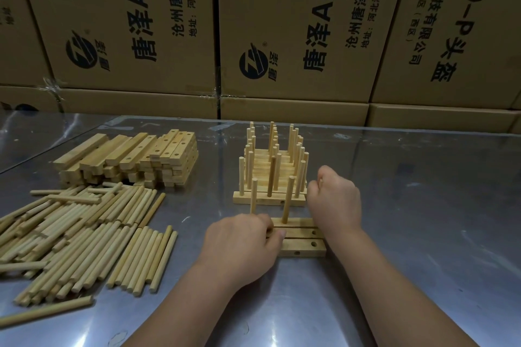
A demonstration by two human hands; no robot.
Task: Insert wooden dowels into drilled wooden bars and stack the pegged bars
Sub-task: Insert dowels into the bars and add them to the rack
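Far left of the pegged stack (270,175), a heap of loose dowels (79,236) lies flat on the steel table (423,205), most pointing roughly the same way, a few strays crossing the top. Left of the stack and a little further back than the dowels, undowelled drilled bars (129,160) are piled in rough layers, holes visible on their upper faces. In front of the stack and slightly to its left, the left hand (239,245) grips the left end of a set of three bars (301,236) lying side by side, fingers curled over the end and thumb pressed on top. The bar of this set nearest the stack carries two upright dowels (288,200); the other two show open holes at their right ends. The stack itself consists of several bars lying in a row, each bearing standing dowels. Just right of the stack's front corner, the right hand (335,197) is clenched into a fist above the right end of the set; whether it holds anything cannot be told. Behind the stack, printed cardboard cartons (282,22) form a wall.
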